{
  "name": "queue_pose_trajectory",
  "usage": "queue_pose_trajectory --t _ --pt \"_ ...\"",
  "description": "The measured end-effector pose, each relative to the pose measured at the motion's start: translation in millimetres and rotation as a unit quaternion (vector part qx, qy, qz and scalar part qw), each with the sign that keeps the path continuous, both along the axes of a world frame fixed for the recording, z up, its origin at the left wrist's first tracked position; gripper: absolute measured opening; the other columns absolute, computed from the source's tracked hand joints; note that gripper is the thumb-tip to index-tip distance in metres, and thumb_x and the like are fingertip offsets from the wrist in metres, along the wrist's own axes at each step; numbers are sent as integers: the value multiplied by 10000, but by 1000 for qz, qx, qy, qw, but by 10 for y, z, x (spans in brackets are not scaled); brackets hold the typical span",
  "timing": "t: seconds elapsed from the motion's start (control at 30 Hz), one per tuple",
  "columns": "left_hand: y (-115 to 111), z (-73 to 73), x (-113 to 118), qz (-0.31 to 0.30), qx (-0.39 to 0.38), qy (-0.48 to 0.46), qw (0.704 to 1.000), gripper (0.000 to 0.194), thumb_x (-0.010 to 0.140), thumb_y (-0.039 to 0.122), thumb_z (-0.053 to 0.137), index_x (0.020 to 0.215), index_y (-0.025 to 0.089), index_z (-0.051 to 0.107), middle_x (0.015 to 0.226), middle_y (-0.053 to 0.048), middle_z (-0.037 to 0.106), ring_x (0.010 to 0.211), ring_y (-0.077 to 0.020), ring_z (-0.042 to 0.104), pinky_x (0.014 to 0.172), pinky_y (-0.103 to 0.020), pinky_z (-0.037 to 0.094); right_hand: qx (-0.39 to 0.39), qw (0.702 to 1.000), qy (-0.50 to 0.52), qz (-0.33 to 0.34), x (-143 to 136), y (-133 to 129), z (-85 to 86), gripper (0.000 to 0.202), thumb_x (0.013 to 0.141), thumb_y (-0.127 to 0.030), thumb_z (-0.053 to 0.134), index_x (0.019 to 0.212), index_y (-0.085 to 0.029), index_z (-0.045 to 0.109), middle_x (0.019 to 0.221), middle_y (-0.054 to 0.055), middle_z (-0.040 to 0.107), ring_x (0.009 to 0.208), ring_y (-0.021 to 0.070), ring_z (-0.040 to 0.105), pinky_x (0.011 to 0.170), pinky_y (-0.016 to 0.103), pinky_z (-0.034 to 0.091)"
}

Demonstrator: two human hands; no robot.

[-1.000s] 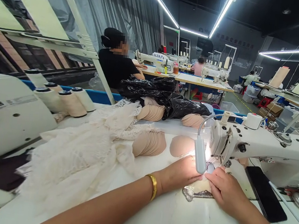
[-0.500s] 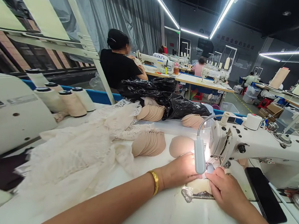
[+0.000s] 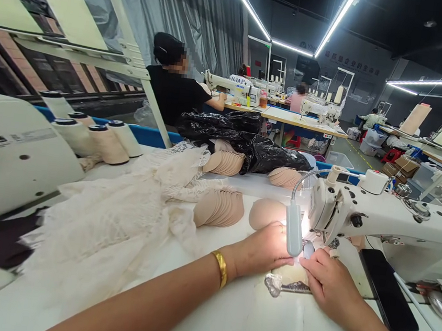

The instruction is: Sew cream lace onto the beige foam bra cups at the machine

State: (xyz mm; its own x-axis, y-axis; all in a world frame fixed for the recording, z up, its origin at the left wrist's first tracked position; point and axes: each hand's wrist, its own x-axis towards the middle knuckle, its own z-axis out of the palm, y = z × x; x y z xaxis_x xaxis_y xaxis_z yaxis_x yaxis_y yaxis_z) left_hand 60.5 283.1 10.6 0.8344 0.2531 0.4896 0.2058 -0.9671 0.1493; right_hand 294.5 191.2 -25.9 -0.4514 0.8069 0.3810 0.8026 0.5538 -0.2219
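Note:
Under the white sewing machine's (image 3: 393, 218) head, both my hands meet close to the needle area. My left hand (image 3: 265, 249), with a gold bracelet (image 3: 219, 269) at its wrist, has its fingers pressed together there, partly behind the grey lamp (image 3: 294, 230). Facing it, my right hand (image 3: 330, 277) is closed with curled fingers at the machine bed. Glare and the lamp hide what lies between the fingertips. A cream patch (image 3: 290, 274) shows below them. Just beyond my left hand lies a beige oval cup pad (image 3: 266, 214).
Fanned stacks of beige pads (image 3: 219, 208) and white lace fabric (image 3: 119, 234) cover the table leftward. Black plastic bags (image 3: 270, 152) lie behind. Thread cones (image 3: 107, 144) stand at left. A phone (image 3: 388, 291) and a pen (image 3: 419, 307) lie right. A co-worker (image 3: 171, 89) sits beyond.
Both hands have shifted very slightly left and down in the picture along with the view. They stay at the needle area. The co-worker's arm has moved.

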Motion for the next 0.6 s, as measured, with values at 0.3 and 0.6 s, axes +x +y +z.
queue_pose_trajectory --t 0.3,0.6 --pt "18 1 -2 -7 -6 10 1000 292 1101 350 496 950 218 708 960 -70 738 956 -237 659 1004 -428 508 11 1000 3 6 37 28 -27 358 907 -24 514 1142 -260 643 881 35 602 748 216 558 564 296 358" --pt "34 56 26 41 5 17 999 263 1076 304 541 895 214 710 929 -55 729 944 -237 647 966 -394 503 9 1000 7 -3 13 31 -30 302 953 -61 469 1103 -234 665 865 42 597 724 213 532 583 305 361"
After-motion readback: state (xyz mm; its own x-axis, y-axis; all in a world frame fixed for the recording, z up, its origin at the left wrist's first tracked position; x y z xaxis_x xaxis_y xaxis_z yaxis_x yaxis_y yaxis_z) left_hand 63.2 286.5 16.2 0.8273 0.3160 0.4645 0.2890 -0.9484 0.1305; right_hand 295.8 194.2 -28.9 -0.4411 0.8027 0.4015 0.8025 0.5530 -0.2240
